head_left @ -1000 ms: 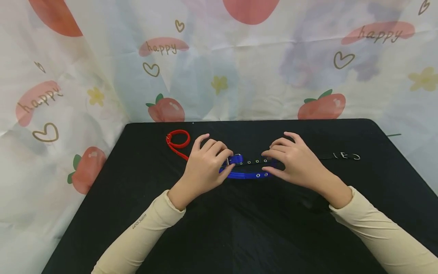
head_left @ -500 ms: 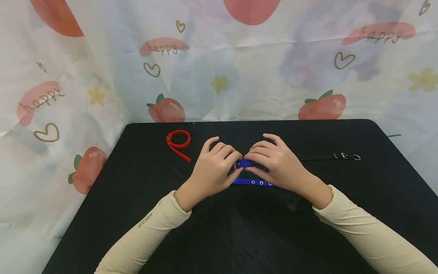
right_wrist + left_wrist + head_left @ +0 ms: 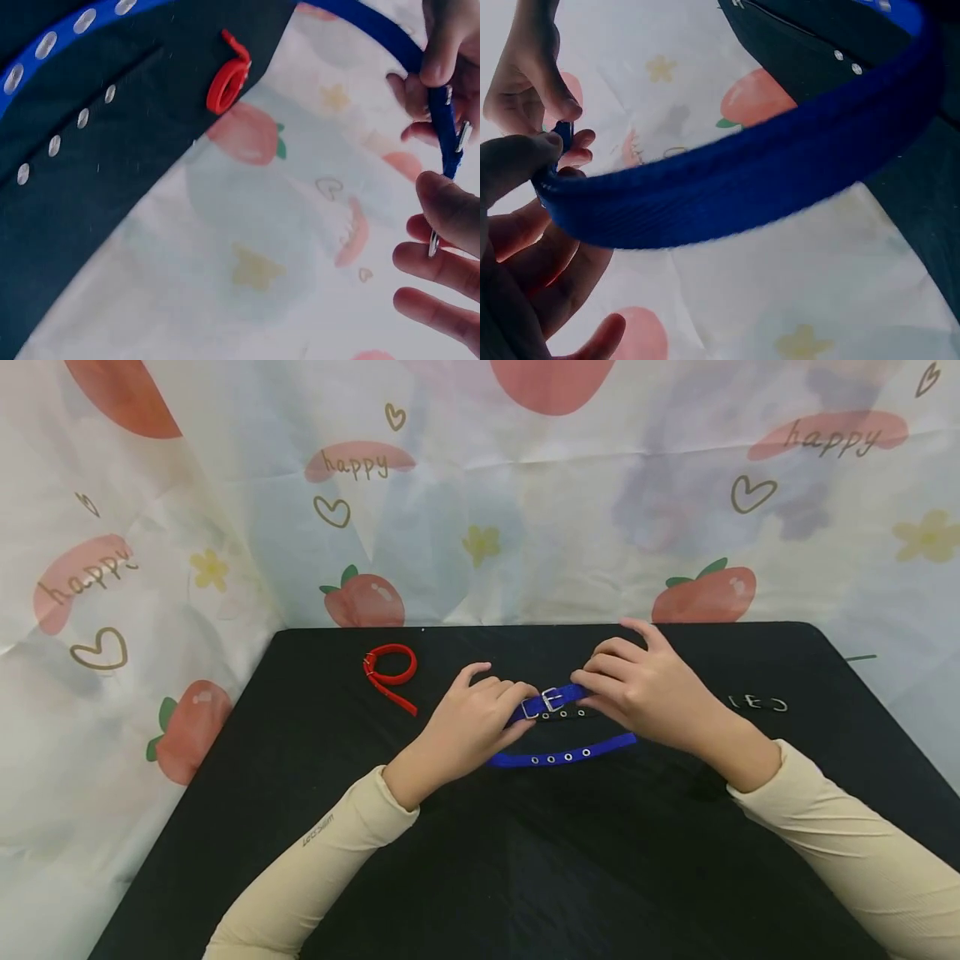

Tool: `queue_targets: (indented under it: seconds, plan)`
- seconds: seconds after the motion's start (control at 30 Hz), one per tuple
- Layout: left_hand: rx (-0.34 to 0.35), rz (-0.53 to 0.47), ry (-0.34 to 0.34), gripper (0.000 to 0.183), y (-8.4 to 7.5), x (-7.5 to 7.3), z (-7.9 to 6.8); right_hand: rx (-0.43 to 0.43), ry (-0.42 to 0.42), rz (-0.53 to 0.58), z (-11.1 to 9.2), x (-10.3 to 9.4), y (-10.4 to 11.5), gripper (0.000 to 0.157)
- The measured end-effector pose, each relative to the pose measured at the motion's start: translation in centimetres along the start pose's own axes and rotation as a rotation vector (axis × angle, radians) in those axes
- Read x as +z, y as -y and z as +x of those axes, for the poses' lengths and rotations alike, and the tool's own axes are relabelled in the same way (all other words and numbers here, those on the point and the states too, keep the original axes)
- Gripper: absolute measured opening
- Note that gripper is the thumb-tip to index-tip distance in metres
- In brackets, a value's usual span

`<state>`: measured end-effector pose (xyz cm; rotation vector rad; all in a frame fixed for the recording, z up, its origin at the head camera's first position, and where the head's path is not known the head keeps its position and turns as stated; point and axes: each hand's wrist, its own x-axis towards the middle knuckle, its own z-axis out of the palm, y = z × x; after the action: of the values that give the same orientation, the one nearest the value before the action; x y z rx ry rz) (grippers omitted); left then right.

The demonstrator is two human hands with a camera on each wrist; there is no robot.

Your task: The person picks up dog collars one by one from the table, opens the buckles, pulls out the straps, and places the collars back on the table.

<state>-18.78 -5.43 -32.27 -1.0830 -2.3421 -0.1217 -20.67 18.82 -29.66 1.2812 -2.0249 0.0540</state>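
Observation:
Both hands hold a blue collar point(image 3: 577, 753) with metal eyelets above the table. My left hand point(image 3: 467, 727) pinches the strap just left of its metal buckle point(image 3: 551, 699), thumb below and fingers above. At the buckle end, my right hand point(image 3: 643, 689) pinches the blue strap between thumb and fingertips. The loose eyelet end hangs below in a curve. In the left wrist view the blue strap point(image 3: 742, 180) bows widely away from the left thumb point(image 3: 514, 165). A metal ring point(image 3: 433, 243) shows by the right fingers in the right wrist view.
A red collar point(image 3: 393, 664), looped into a ring with a tail, lies at the back left of the black table point(image 3: 480, 868). Behind the blue one lies a black collar with eyelets point(image 3: 563, 714) and silvery hardware point(image 3: 757, 703) at right. A printed cloth point(image 3: 555, 527) hangs behind.
The hands first came together at the blue collar's buckle. The right hand then moved right and up, holding the buckle end. The buckle and the loose end now show more fully.

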Motion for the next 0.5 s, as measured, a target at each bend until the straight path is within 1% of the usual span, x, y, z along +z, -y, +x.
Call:
queue_targets:
  seconds: [0.07,0.1,0.17,0.27,0.37,0.5]
  plan:
    - [0.015,0.005,-0.007,0.031,-0.1,-0.2,0.5,-0.004,-0.002,-0.012,-0.1,-0.6,-0.6,0.023]
    - [0.021,0.007,-0.012,0.033,-0.1,-0.2,0.7,-0.005,-0.007,-0.020,-0.1,-0.9,-0.9,0.028]
    - [0.035,0.022,-0.021,0.037,-0.2,-0.4,1.2,-0.006,-0.013,-0.039,-0.1,-1.6,-1.6,0.032]
    - [0.053,0.071,-0.038,0.041,-0.1,-0.5,1.6,-0.002,-0.028,-0.064,-0.6,-2.6,-2.8,0.056]
    - [0.063,0.129,-0.048,0.041,0.3,-0.5,1.7,0.016,-0.033,-0.074,-1.8,-3.4,-4.2,0.058]
    - [0.086,0.201,-0.063,0.040,0.9,-0.4,1.6,0.052,-0.047,-0.098,-3.9,-3.9,-5.7,0.060]
